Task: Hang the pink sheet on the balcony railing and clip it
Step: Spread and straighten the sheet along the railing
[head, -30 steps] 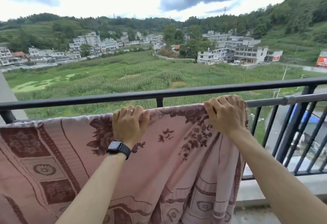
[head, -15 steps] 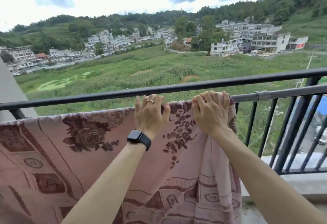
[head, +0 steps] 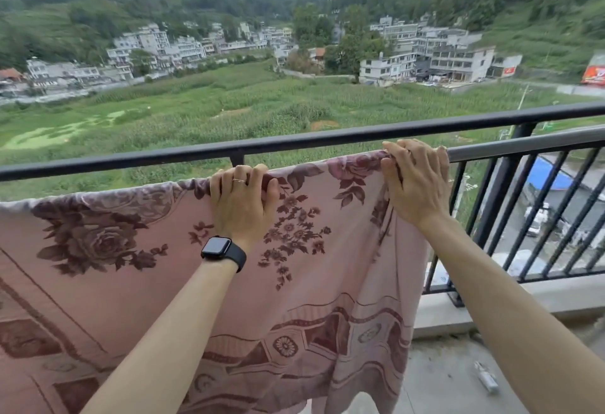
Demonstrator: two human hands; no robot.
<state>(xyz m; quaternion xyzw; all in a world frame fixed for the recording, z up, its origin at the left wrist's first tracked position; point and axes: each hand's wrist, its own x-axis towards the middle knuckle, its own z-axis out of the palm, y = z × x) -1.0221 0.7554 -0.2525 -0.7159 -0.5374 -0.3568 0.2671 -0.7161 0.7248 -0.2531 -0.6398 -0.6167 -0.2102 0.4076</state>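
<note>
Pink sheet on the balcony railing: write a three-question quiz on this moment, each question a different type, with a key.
1. True or false: both the left hand and right hand hold the pink sheet's top edge.
2. Which wrist wears the smartwatch? A left, B right.
3. Fill in: the sheet hangs over the ___, below the black top rail.
Key: 1 true; 2 A; 3 grey rail.

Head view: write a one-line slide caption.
Left hand and right hand grip the pink sheet draped over the grey rail; no clip visible.

No legible text or signs.
</note>
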